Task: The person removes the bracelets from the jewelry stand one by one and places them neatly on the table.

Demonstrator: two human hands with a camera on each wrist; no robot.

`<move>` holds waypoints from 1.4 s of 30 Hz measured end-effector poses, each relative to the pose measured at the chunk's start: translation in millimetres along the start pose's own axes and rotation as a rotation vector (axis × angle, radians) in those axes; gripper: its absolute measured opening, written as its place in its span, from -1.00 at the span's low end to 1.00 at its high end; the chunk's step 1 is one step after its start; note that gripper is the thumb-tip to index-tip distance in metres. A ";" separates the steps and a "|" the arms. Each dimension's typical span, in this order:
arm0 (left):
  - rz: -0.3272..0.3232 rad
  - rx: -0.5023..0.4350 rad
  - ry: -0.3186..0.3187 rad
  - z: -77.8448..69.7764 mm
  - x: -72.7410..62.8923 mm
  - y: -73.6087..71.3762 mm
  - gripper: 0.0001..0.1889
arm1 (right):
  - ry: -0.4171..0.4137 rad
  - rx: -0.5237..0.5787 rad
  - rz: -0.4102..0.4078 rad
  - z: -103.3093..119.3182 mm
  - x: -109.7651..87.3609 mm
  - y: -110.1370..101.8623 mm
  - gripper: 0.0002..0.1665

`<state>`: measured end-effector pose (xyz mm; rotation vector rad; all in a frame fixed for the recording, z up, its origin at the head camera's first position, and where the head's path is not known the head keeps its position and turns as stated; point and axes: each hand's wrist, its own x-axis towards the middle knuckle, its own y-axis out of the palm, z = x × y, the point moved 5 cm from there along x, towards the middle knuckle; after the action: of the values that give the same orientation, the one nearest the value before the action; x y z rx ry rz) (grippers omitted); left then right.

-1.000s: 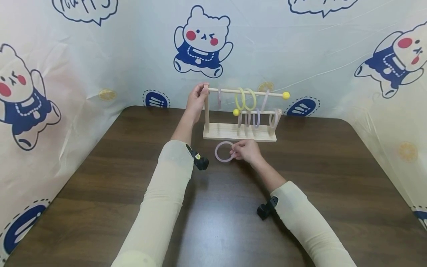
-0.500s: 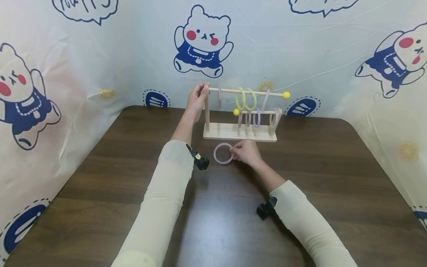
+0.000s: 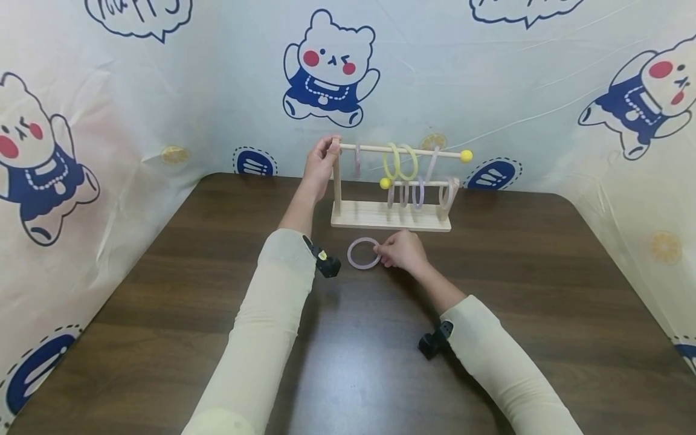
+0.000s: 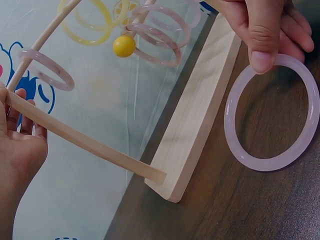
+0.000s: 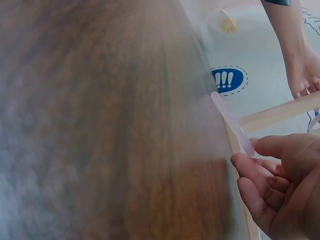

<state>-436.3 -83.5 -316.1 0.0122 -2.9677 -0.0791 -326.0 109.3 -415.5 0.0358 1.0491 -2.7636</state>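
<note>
One lilac ring (image 3: 350,254), head view: just in front of the wooden rack (image 3: 391,219), your right hand (image 3: 403,251) pinching its right side, your left hand (image 3: 319,166) gripping the rack's upper left corner.
Ring's rim, left wrist view: looks light, stiff, slick, perhaps brittle; a gentle rim pinch like yours should suit it.
Fingertips (image 5: 240,162), right wrist view: clamped on the edge, ring showing nearly side-on to you.

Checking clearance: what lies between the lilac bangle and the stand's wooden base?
In the head view, only bare tabletop shows between the lilac bangle and the wooden base.
</note>
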 end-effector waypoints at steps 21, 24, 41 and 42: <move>0.008 -0.008 0.018 -1.1 0.7 -0.1 -0.58 | 0.062 -0.123 -0.007 -5.9 -0.3 -4.2 -0.70; 0.007 -0.005 0.016 -2.3 0.0 0.3 -0.59 | 0.073 -0.117 -0.010 -7.2 -0.2 -5.2 -0.69; 0.005 0.006 -0.005 -1.3 -0.1 0.3 -0.58 | 0.039 0.020 -0.030 -7.1 2.6 -14.3 -0.66; 0.004 0.003 -0.007 -1.4 -0.3 0.4 -0.57 | 0.034 0.023 -0.038 -6.6 2.9 -16.5 -0.66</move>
<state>-435.8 -83.1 -314.8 0.0060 -2.9746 -0.0737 -332.1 125.3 -409.9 0.0668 1.0367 -2.8182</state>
